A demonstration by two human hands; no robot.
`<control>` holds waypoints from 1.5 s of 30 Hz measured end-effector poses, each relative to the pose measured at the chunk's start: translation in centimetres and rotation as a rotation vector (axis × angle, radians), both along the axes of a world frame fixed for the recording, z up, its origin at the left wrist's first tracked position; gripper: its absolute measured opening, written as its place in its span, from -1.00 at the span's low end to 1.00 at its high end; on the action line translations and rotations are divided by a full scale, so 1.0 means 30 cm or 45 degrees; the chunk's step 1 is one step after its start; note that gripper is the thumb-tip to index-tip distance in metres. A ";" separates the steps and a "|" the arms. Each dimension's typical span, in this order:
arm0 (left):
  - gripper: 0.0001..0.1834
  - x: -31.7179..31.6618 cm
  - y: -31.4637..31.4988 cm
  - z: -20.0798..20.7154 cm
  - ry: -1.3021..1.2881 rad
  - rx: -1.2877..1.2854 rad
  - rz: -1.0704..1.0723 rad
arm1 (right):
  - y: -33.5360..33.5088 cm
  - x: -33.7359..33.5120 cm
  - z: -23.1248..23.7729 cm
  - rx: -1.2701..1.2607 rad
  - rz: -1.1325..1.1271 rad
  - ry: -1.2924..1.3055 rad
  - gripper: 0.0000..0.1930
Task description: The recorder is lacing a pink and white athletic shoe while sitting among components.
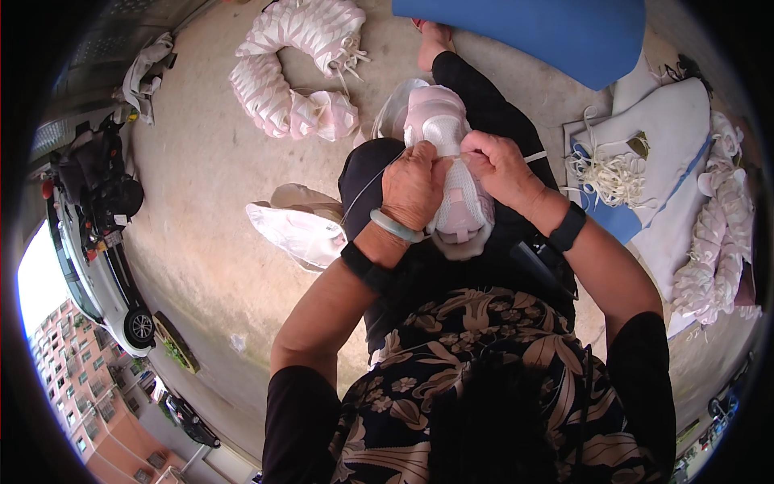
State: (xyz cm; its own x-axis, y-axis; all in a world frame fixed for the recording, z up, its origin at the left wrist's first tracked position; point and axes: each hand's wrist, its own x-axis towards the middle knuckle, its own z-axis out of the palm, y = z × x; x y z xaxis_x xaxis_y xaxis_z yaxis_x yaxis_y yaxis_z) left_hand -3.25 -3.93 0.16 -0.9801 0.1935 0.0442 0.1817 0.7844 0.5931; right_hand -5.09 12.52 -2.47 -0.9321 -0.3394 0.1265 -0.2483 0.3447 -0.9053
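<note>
A pink and white mesh shoe upper (461, 211) lies across my lap, toe and heel parts both showing. My left hand (413, 184) is closed on its left edge, near the middle, thumb and fingers pinched together. Against the opposite edge, my right hand (498, 165) pinches with its fingertips at about the same height. What sits between the right fingertips is too small to make out. A short white strip (535, 156) shows just beyond the right knuckles. Behind the upper, at its far left, lies another pale piece (393, 109), partly covered.
A curved row of stacked pink and white uppers (266, 81) lies on the concrete ahead. Left of my knee is a white bag-like piece (294, 230). To the right are a heap of cream laces (606, 173) and more bundled uppers (709, 250). A blue sheet (540, 32) lies at the far side.
</note>
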 end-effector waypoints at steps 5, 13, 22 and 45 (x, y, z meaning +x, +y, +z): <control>-0.82 0.020 -0.023 -0.012 -0.021 0.160 -0.018 | -0.006 0.005 -0.003 -0.013 0.051 -0.147 -0.96; -0.74 0.052 -0.025 -0.046 -0.184 0.272 0.096 | -0.053 0.022 -0.019 0.165 -0.060 0.169 -0.93; -0.70 0.056 -0.035 -0.032 -0.252 0.417 0.081 | -0.030 0.011 0.000 0.168 -0.022 0.102 -0.94; -0.95 0.001 -0.024 -0.092 0.112 0.194 -0.040 | -0.046 -0.050 -0.027 0.279 0.083 -0.097 -0.89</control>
State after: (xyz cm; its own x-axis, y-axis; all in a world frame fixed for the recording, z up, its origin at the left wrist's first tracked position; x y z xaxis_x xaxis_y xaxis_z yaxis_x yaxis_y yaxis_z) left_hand -3.21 -4.66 -2.62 -0.9647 0.2085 0.1609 0.2613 0.6800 0.6851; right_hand -6.60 11.15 -3.29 -0.9114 -0.4105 -0.0271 -0.2100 0.5209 -0.8274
